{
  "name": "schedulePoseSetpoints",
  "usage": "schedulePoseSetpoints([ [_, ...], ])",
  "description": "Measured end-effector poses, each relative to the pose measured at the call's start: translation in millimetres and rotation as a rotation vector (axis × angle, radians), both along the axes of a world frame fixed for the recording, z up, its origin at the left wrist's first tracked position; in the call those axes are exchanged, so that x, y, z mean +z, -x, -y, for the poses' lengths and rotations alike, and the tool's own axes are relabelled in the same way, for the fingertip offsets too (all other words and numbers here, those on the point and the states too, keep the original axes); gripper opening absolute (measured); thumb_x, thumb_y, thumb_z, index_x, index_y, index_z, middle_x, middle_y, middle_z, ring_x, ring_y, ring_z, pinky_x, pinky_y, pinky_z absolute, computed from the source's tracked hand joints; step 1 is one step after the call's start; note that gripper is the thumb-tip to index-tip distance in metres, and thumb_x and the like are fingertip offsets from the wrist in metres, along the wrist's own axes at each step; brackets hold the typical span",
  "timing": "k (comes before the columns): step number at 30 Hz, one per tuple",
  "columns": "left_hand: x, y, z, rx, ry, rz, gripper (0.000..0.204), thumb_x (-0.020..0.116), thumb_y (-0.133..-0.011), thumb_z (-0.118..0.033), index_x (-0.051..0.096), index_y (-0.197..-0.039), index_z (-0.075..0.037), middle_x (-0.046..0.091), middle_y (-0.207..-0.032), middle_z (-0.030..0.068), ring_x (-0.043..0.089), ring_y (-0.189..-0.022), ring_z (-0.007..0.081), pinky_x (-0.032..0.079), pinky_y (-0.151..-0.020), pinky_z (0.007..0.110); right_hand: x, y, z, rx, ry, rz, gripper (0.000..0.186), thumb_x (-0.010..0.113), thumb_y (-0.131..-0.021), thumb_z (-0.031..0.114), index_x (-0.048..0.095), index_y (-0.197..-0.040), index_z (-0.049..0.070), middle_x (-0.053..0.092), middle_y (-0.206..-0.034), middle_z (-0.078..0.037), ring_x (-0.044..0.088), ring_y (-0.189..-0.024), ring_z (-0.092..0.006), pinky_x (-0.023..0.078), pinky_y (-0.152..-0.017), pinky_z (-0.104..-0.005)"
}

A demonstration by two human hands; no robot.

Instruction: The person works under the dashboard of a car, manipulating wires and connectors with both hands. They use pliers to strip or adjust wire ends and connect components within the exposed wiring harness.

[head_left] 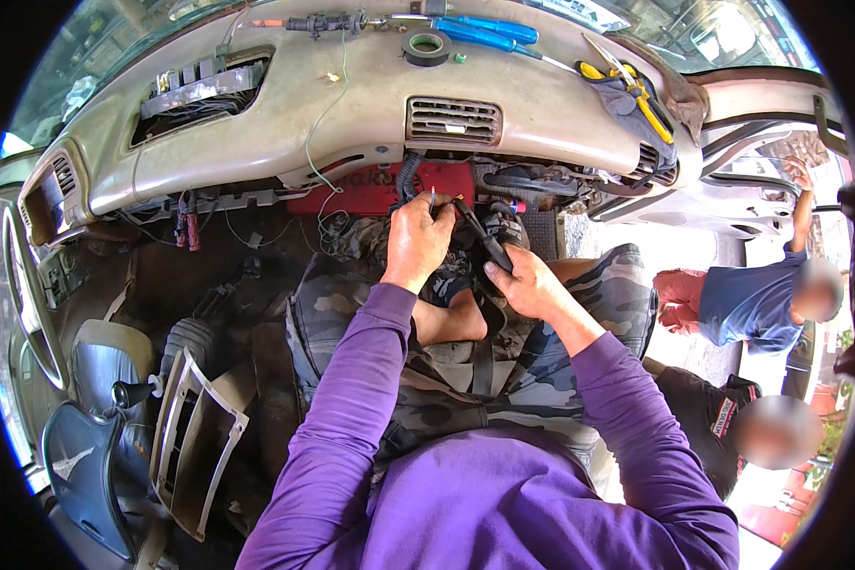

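Note:
My left hand (418, 242) is closed in a pinch beneath the dashboard's middle vent; what its fingers hold is too small to make out. A dark corrugated wiring sleeve (408, 177) hangs just above it. In my right hand (530, 283) is a long black-handled tool (484, 237) that looks like pliers. Its far end points up and left, close to my left fingertips, with a small orange spot there. Behind my hands lies a red case (351, 197) under the dashboard. A thin pale green wire (311, 142) runs down from the dashboard top on the left.
On the dashboard (351, 104) lie black tape (426, 47), blue-handled screwdrivers (484, 30) and yellow-handled pliers (652, 112). Wiring shows in an opening (199, 95). A loose trim frame (199, 442) stands lower left, near the gear lever (135, 392). Two people (752, 294) are outside, right.

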State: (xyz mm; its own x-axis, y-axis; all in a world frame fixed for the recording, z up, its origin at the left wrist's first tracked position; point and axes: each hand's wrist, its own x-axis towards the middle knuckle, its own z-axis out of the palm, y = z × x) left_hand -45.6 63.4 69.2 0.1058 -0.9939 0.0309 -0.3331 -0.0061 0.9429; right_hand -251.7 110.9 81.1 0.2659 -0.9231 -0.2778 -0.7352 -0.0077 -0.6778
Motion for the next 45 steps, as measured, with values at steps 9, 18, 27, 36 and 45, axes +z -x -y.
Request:
schedulePoseSetpoints([
  [9, -3.0, -0.8, 1.3, 0.007, 0.026, 0.006, 0.023, 0.07, -0.091, -0.017, 0.075, -0.102, 0.003, 0.074, -0.085, 0.0216, 0.073, -0.078, 0.0275, 0.055, -0.075, 0.037, 8.3, -7.5, -4.1, -0.046, -0.005, -0.024, 0.031, 0.063, -0.099, 0.028, 0.061, -0.104, -0.003, 0.066, -0.098, -0.028, 0.063, -0.101, -0.0491, 0.049, -0.084, -0.0528],
  [18, -12.0, -1.5, 3.3, -0.018, 0.02, -0.094, 0.021, 0.069, -0.094, -0.014, 0.074, -0.104, 0.004, 0.075, -0.087, 0.0163, 0.069, -0.08, 0.0182, 0.053, -0.078, 0.034, 5.5, -7.3, -6.0, -0.095, -0.018, -0.011, 0.032, 0.064, -0.098, 0.028, 0.061, -0.106, -0.003, 0.065, -0.099, -0.031, 0.064, -0.097, -0.0489, 0.05, -0.083, -0.0519],
  [27, -7.5, -1.1, 2.2, -0.035, 0.013, -0.101, 0.021, 0.069, -0.095, -0.013, 0.074, -0.105, 0.004, 0.076, -0.09, 0.0165, 0.07, -0.081, 0.0193, 0.053, -0.079, 0.034, -12.3, 1.7, -5.7, -0.008, 0.093, 0.083, 0.027, 0.065, -0.101, 0.024, 0.056, -0.1, -0.002, 0.056, -0.075, -0.017, 0.049, -0.069, -0.0253, 0.046, -0.068, -0.0412],
  [36, 0.2, -2.8, 2.2, -0.047, -0.032, -0.102, 0.019, 0.07, -0.094, -0.012, 0.074, -0.105, 0.003, 0.076, -0.088, 0.0164, 0.07, -0.08, 0.0187, 0.054, -0.077, 0.034, 2.7, -1.5, -5.4, -0.026, -0.025, 0.151, 0.03, 0.064, -0.102, 0.027, 0.055, -0.102, -0.002, 0.055, -0.074, -0.017, 0.048, -0.069, -0.0277, 0.046, -0.069, -0.042],
  [45, -4.8, -3.9, 3.0, -0.048, -0.008, -0.107, 0.018, 0.07, -0.095, -0.011, 0.074, -0.103, 0.004, 0.075, -0.087, 0.0144, 0.068, -0.08, 0.0156, 0.053, -0.077, 0.033, 0.8, -2.3, -5.6, -0.024, 0.039, 0.13, 0.028, 0.063, -0.102, 0.025, 0.057, -0.103, -0.002, 0.057, -0.074, -0.019, 0.05, -0.068, -0.0295, 0.046, -0.069, -0.0429],
])
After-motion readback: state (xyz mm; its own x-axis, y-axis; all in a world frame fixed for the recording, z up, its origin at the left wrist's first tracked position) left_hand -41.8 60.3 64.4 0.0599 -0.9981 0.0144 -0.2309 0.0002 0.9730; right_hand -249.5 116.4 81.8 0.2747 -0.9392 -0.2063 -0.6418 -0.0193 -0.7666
